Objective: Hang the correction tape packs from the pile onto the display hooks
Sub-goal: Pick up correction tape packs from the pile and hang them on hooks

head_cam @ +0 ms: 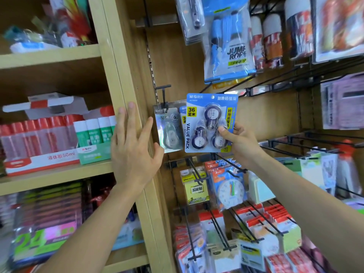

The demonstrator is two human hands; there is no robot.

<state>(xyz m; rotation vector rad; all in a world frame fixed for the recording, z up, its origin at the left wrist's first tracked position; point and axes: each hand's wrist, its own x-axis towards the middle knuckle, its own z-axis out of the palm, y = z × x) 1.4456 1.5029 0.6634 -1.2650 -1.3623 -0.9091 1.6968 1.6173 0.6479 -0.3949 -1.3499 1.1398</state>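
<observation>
My right hand [241, 143] pinches a blue correction tape value pack [204, 123] at its lower right corner and holds it upright in front of the display wall. The pack's hang hole is near its top edge. Just left of it a silver single correction tape pack [167, 133] hangs on a black display hook [163, 95], with another blue pack partly hidden behind the held one. My left hand [134, 146] is spread flat with straight fingers against the wooden shelf post, its thumb close to the silver pack. The pile of packs is out of view.
Jump rope packs [228, 42] hang above. Black hooks [307, 146] jut out at the right. Below hang sticky notes [197, 188], a clock toy [230, 192] and red-topped packs. Glue bottles [39, 138] fill the left shelf.
</observation>
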